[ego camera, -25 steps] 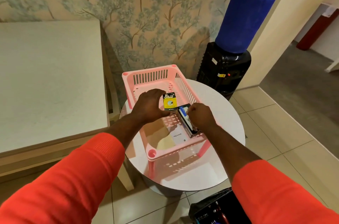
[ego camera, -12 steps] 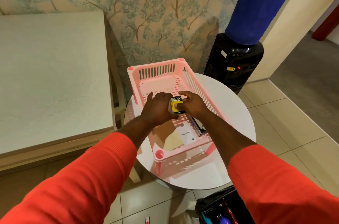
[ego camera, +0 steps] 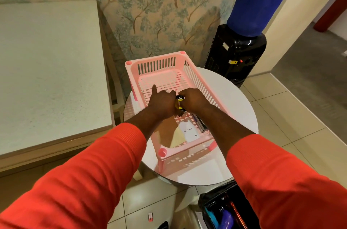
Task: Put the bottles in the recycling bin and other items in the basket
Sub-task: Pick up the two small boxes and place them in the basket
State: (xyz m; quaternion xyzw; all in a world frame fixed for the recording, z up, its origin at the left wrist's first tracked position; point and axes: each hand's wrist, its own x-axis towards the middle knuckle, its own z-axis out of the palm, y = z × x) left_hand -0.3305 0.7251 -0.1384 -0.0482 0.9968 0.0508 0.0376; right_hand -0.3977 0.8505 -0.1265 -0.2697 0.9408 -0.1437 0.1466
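Both hands meet over the pink basket (ego camera: 159,68). Left hand (ego camera: 162,104) and right hand (ego camera: 195,100) pinch 1 yellow-black box (ego camera: 179,101) between them, left index finger sticking out.

sleeves (ego camera: 90,168): orange-red, ribbed knit cuffs | pushed up forearms | hands (ego camera: 163,104): bare

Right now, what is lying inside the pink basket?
Inside the pink basket: a white card on a tan envelope, a dark box, and a small black-yellow box between both hands. The hands cover whatever lies beneath them.
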